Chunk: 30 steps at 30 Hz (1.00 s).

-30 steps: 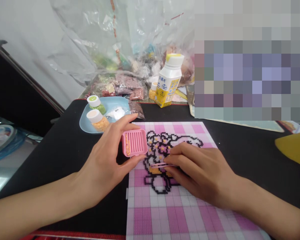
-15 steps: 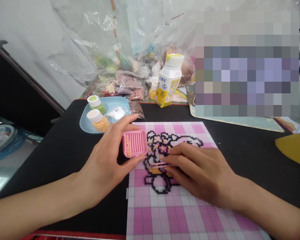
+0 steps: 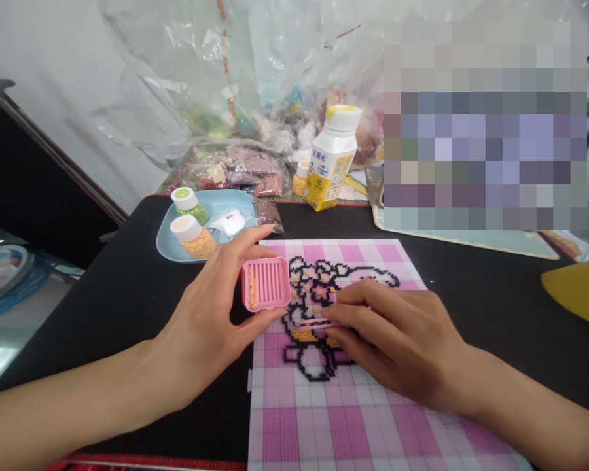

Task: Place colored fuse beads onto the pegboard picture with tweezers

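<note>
Between thumb and fingers, my left hand [image 3: 211, 297] grips a small pink ribbed bead tray [image 3: 269, 282], tilted toward me. Orange-yellow beads [image 3: 252, 288] line its left grooves. Pink tweezers [image 3: 314, 323] are pinched in my right hand [image 3: 397, 333], their tips over the pegboard at an orange bead patch [image 3: 304, 334]. Whether the tips hold a bead is too small to tell. The pink-and-white checked pegboard [image 3: 294, 432] carries a black bead outline [image 3: 317, 378] with several orange beads inside; my right hand covers part of it.
A blue tray [image 3: 167, 239] at the back left holds a green bead jar [image 3: 189, 206], an orange bead jar [image 3: 194, 237] and a white bag [image 3: 230, 222]. A yellow-white bottle [image 3: 331, 160] stands behind the pegboard. Bead bags [image 3: 245, 167] lie behind. A yellow object [image 3: 579, 291] is at right.
Almost nothing differs. The pink bead tray in my left hand has dipped very slightly, and the fingers of my right hand have shifted a little around the tweezers.
</note>
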{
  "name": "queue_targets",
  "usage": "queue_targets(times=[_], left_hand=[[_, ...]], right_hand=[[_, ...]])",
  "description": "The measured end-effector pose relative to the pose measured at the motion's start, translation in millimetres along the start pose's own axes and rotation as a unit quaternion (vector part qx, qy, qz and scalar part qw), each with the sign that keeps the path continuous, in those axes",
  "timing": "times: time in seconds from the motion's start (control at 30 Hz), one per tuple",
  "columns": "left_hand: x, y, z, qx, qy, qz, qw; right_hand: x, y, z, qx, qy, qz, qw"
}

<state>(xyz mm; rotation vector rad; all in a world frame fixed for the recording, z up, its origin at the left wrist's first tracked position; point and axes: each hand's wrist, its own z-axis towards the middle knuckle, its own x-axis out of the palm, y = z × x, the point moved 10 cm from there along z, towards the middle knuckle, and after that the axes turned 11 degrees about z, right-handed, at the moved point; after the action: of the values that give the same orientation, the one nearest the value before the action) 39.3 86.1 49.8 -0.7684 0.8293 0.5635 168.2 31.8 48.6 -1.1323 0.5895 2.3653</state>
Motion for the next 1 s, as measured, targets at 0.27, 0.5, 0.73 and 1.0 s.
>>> queue_targets(times=[0.27, 0.5, 0.73, 1.0], left_hand=[[18, 3, -8, -0.015, 0.063, -0.16, 0.985], [25, -10, -16, 0.014, 0.108, -0.189, 0.976], [27, -12, -16, 0.015, 0.12, -0.204, 0.971], [26, -13, -17, 0.02, 0.119, -0.192, 0.974]], right_hand=[[-10, 1, -3, 0.011, -0.037, 0.003, 0.999], [-2, 2, -5, 0.002, -0.011, 0.037, 0.999], [2, 6, -6, -0.021, 0.012, 0.073, 0.997], [4, 5, -8, -0.023, 0.015, 0.079, 0.996]])
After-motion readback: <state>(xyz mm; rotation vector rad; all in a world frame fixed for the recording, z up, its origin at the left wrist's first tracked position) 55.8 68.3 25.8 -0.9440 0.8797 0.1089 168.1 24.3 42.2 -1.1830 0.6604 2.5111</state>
